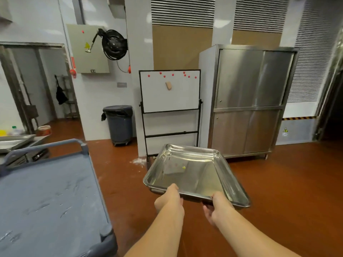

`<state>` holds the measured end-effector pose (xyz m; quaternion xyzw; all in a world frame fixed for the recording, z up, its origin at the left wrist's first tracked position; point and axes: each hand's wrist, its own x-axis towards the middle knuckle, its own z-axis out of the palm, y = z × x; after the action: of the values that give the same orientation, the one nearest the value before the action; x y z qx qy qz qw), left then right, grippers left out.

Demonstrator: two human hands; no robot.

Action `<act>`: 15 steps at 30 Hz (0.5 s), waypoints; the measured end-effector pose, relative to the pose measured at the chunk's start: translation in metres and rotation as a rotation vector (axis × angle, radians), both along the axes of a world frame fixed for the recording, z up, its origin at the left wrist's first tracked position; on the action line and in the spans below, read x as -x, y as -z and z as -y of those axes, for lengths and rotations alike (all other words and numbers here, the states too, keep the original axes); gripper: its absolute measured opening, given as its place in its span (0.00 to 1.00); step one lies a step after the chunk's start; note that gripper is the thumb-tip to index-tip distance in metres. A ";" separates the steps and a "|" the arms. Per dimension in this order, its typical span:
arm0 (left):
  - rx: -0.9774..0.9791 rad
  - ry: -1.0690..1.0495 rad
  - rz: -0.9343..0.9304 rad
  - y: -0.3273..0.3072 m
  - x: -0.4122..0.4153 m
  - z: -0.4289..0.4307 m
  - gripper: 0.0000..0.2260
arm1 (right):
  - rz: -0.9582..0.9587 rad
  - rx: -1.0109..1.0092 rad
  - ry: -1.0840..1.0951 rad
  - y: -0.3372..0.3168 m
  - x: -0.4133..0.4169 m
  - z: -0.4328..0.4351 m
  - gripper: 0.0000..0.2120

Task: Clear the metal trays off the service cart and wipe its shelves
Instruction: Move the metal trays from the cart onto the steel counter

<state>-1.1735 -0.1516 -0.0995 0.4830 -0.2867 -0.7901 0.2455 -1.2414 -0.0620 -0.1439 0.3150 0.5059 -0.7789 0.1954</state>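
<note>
The left grip [169, 200] and the right grip [218, 206], both bare hands, are closed on the near long rim of one metal tray [194, 173]. Each thumb lies over the top of the rim. The right fingers curl underneath, while the left fingers are hidden below the edge. Taking one side with two spaced holds probably keeps the wide, shallow pan from twisting or dipping as it is carried out in front of the body with arms stretched.

The tray hangs in the air above the red-brown floor [278, 182], just to the right of the service cart [52, 197] and touching nothing but the hands. Its far end points towards the whiteboard [169, 91].

It is a rectangular stainless pan with rounded corners, a rolled lip and low sloping walls, and it is bright enough to mirror the room. A grey square patch with a yellow speck sits on its base. It may be a reflection or a bit of residue, and I cannot tell which.

The cart's blue-grey top shelf shows pale smears and streaks, so the wiping looks not yet done. Its lower shelves are out of view. Another metal tray [13, 141] rests on a steel tabletop [39, 139] at far left, a likely place to set this one down.
</note>
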 end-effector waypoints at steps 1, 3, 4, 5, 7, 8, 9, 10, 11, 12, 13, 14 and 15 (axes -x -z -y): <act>-0.001 0.009 -0.006 0.001 0.017 0.006 0.11 | -0.003 -0.011 0.009 0.000 0.018 0.005 0.17; -0.004 0.013 -0.007 0.002 0.050 0.020 0.11 | -0.003 -0.031 0.024 -0.001 0.049 0.016 0.17; -0.009 0.015 -0.007 0.002 0.064 0.027 0.11 | -0.004 -0.039 0.025 0.000 0.062 0.022 0.17; -0.011 0.021 -0.008 0.003 0.078 0.033 0.11 | -0.004 -0.036 0.021 0.000 0.075 0.028 0.17; -0.011 0.033 -0.006 0.002 0.107 0.045 0.11 | -0.003 -0.026 0.018 0.000 0.103 0.040 0.18; -0.011 0.038 -0.004 0.001 0.120 0.050 0.11 | -0.004 -0.022 0.022 0.000 0.116 0.045 0.17; -0.009 0.045 -0.004 0.000 0.133 0.055 0.10 | -0.005 -0.021 0.026 -0.001 0.130 0.049 0.17; -0.005 0.051 -0.004 0.000 0.147 0.059 0.10 | -0.005 -0.021 0.030 -0.002 0.143 0.052 0.16; -0.002 0.052 0.000 0.001 0.162 0.063 0.10 | -0.005 -0.021 0.031 -0.003 0.156 0.056 0.16; -0.001 0.049 0.006 0.003 0.177 0.066 0.10 | -0.004 -0.020 0.033 -0.003 0.170 0.059 0.15; 0.001 0.046 0.012 0.004 0.193 0.068 0.10 | -0.002 -0.020 0.034 -0.002 0.184 0.061 0.14; 0.004 0.046 0.015 0.006 0.208 0.071 0.10 | -0.001 -0.020 0.032 -0.001 0.199 0.064 0.14; 0.005 0.048 0.017 0.009 0.225 0.072 0.09 | 0.000 -0.026 0.031 0.000 0.215 0.065 0.14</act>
<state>-1.3984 -0.2238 -0.1086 0.4819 -0.3022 -0.7910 0.2253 -1.4559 -0.1274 -0.1438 0.3253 0.5108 -0.7753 0.1793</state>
